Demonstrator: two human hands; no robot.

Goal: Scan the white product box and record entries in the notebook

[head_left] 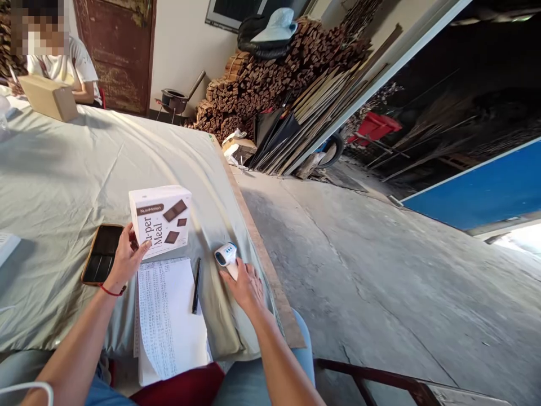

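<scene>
My left hand [127,256] grips the lower left corner of a white box [163,217] printed with chocolate pieces and the word "Meal". The box stands on the cloth-covered table. In my right hand [248,285] is a white handheld infrared thermometer [227,256], its fingers wrapped round the handle, close to the table's right edge. Between my arms lies a stack of handwritten paper [169,321], with a black pen [196,286] on its right side. Left of the box rests a phone in a brown-edged case [101,254], partly behind my left hand.
Across the table [76,169] a person sits behind a cardboard box [48,97]. A white device [7,245] lies at the left edge. Stacked firewood [253,79] and leaning boards [321,113] stand by the wall. Concrete floor [359,270] stretches to the right.
</scene>
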